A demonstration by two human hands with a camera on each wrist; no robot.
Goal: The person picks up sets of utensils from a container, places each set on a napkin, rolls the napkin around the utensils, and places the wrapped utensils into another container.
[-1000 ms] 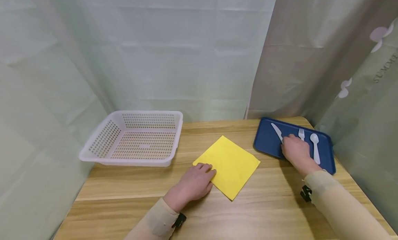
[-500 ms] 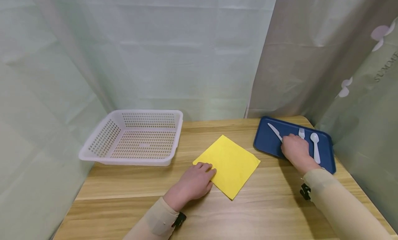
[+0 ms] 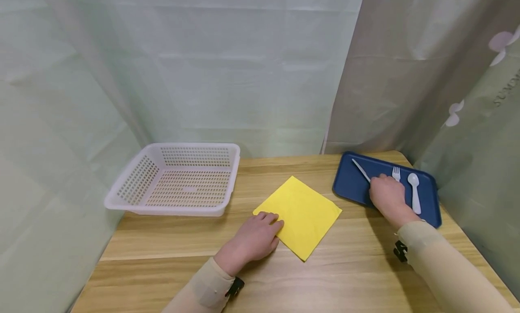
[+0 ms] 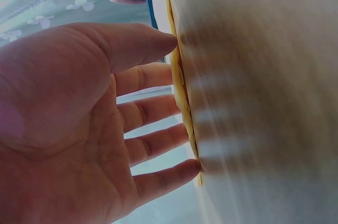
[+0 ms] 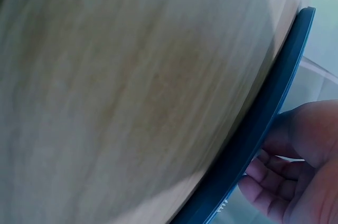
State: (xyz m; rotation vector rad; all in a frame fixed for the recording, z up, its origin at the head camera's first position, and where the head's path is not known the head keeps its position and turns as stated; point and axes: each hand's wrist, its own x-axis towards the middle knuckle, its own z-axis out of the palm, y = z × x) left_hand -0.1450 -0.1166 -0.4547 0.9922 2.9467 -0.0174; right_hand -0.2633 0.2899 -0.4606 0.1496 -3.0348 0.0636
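Note:
My left hand (image 3: 252, 241) rests on the near left edge of a folded yellow cloth (image 3: 306, 216), which lies on the table. In the left wrist view its fingers (image 4: 153, 145) are fairly straight, with their tips at the cloth's edge (image 4: 182, 100). Over a blue tray (image 3: 351, 186), my right hand (image 3: 387, 198) pinches a white knife (image 3: 359, 169) by its handle, blade pointing far left. That handle is hidden under the hand. A white fork (image 3: 396, 172), partly covered by the hand, and a white spoon (image 3: 414, 191) lie in the tray beside it.
A white plastic basket (image 3: 174, 210) with perforated walls stands at the back left of the wooden table (image 3: 162, 259). Pale curtains (image 3: 243, 78) hang right behind the table and along both sides.
In my right hand the knife has swung a little to the left and turned, so its blade now looks thinner. My left hand and the yellow cloth have stayed in place.

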